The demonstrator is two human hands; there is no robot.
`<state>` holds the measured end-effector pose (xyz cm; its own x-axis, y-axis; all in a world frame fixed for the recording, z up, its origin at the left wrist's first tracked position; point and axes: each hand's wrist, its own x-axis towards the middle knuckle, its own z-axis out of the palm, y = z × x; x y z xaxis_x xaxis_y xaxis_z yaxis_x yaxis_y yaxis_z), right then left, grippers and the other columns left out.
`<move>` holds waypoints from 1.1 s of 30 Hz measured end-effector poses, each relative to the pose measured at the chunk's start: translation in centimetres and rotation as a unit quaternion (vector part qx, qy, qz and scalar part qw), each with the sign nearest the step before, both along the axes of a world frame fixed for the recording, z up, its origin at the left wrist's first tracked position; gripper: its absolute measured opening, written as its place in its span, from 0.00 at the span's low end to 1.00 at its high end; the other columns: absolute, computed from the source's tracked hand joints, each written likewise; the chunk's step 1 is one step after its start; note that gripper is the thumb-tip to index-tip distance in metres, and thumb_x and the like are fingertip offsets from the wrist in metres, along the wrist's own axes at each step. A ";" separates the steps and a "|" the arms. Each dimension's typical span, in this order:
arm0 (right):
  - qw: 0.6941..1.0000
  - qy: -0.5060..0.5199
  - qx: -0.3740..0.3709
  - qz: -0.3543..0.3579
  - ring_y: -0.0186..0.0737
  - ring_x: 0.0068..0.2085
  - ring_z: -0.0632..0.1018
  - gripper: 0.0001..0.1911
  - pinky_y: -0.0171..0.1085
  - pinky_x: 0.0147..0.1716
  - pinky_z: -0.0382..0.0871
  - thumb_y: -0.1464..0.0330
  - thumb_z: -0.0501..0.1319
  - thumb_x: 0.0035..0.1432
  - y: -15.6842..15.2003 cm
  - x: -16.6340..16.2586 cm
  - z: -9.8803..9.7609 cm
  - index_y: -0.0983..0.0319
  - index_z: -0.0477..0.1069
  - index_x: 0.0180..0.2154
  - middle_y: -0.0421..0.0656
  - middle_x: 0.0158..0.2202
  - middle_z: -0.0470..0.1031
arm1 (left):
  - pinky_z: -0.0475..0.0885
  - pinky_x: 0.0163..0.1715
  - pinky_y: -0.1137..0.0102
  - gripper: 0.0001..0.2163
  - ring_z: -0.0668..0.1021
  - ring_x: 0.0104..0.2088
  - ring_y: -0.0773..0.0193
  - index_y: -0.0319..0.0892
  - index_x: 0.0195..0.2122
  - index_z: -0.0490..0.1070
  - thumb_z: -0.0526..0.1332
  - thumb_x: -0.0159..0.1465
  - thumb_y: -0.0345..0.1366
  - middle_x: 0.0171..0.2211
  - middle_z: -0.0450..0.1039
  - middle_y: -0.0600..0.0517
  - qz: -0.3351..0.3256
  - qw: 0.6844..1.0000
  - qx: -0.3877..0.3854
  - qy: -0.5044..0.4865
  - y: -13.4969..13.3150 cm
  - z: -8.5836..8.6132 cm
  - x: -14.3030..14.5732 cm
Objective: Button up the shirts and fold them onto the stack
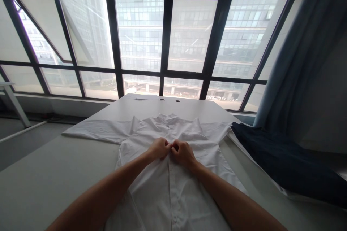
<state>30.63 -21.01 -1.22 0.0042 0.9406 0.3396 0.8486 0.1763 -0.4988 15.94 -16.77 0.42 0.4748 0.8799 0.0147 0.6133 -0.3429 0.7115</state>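
When you look at the hands, what do they have hold of?

The left hand (159,148) and the right hand (184,153) are side by side, close together. Both are shut in a small, tight grip on a white button shirt (173,191), up near the top of the button strip. Their fingers (168,146) are curled in on the cloth.

Which way does the shirt point?

Its long side runs straight out from the person. The collar (165,119) points away, toward the big window (189,36). The bottom of the shirt comes toward the person and goes out of the picture. One sleeve (94,130) lies out to the left, and the other sleeve (217,130) lies out to the right.

What does it look and feel like?

It looks like thin, soft cloth with small folds, and it has little round buttons (176,196) in a line.

Where is it lying?

It lies flat, front up, on a smooth, pale desk (54,177). A dark blue cloth (279,158) sits in a soft heap just beside the right sleeve's end.
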 end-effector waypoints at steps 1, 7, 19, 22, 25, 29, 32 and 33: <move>1.000 -0.006 -0.001 -0.004 0.37 0.29 0.75 0.08 0.32 0.27 0.55 0.65 0.59 0.56 0.0 -0.1 0.0 0.61 0.75 0.31 0.43 0.28 0.79 | 0.61 0.18 0.76 0.21 0.69 0.13 0.69 0.37 0.19 0.71 0.55 0.65 0.43 0.09 0.62 0.56 0.001 1.000 -0.001 0.000 0.0 0.0 0.0; 0.998 -0.050 -0.006 -0.034 0.40 0.32 0.78 0.10 0.34 0.27 0.54 0.64 0.58 0.60 -0.1 -0.4 -0.1 0.60 0.75 0.32 0.46 0.31 0.80 | 0.63 0.21 0.75 0.18 0.70 0.14 0.67 0.37 0.23 0.75 0.56 0.64 0.42 0.09 0.63 0.56 0.009 0.999 0.037 0.021 0.3 -0.3 0.1; 0.997 -0.068 -0.008 -0.031 0.41 0.33 0.79 0.10 0.34 0.28 0.55 0.64 0.57 0.61 -0.2 -0.4 -0.2 0.60 0.75 0.34 0.46 0.32 0.80 | 0.63 0.27 0.73 0.13 0.73 0.24 0.64 0.36 0.28 0.77 0.56 0.63 0.36 0.21 0.75 0.50 0.011 0.992 0.117 0.038 0.3 -0.7 0.3; 0.998 -0.060 -0.009 -0.029 0.40 0.33 0.78 0.09 0.34 0.29 0.56 0.64 0.57 0.61 -0.3 -0.4 -0.2 0.60 0.75 0.34 0.46 0.32 0.80 | 0.64 0.30 0.73 0.12 0.75 0.28 0.63 0.37 0.29 0.77 0.56 0.63 0.36 0.27 0.78 0.48 0.013 0.992 0.115 0.040 0.6 -1.2 0.4; 0.999 -0.040 -0.007 -0.029 0.40 0.33 0.78 0.10 0.34 0.30 0.57 0.64 0.57 0.61 -0.4 -0.5 -0.1 0.60 0.75 0.34 0.45 0.32 0.80 | 0.65 0.33 0.72 0.12 0.76 0.33 0.60 0.37 0.34 0.76 0.55 0.64 0.37 0.32 0.78 0.46 0.024 0.992 0.112 0.052 0.8 -1.5 0.4; 0.999 0.025 -0.012 -0.021 0.40 0.33 0.78 0.11 0.33 0.30 0.59 0.63 0.58 0.59 0.2 0.0 -0.2 0.60 0.76 0.33 0.44 0.31 0.80 | 0.66 0.35 0.71 0.13 0.77 0.35 0.59 0.38 0.39 0.74 0.52 0.66 0.38 0.34 0.77 0.46 0.026 0.991 0.115 0.065 0.8 -1.6 0.2; 0.997 0.074 -0.026 0.019 0.38 0.31 0.76 0.11 0.32 0.31 0.61 0.64 0.57 0.58 1.0 0.7 -0.4 0.61 0.77 0.32 0.42 0.29 0.79 | 0.66 0.34 0.71 0.12 0.76 0.35 0.59 0.39 0.38 0.73 0.52 0.66 0.38 0.34 0.77 0.47 0.006 0.991 0.124 0.050 1.1 -1.7 0.1; 0.995 0.084 -0.030 0.033 0.38 0.31 0.75 0.12 0.32 0.30 0.61 0.65 0.56 0.57 1.2 0.9 -0.5 0.61 0.77 0.32 0.42 0.29 0.79 | 0.66 0.34 0.71 0.12 0.76 0.34 0.59 0.39 0.38 0.73 0.52 0.66 0.39 0.33 0.77 0.47 -0.002 0.991 0.128 0.044 1.2 -1.7 0.0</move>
<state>31.56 -19.76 -1.73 -0.0072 0.9593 0.2824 0.7395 0.1952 -0.6443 15.96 -15.58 -1.32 0.4873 0.8511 0.1954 0.6671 -0.5073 0.5456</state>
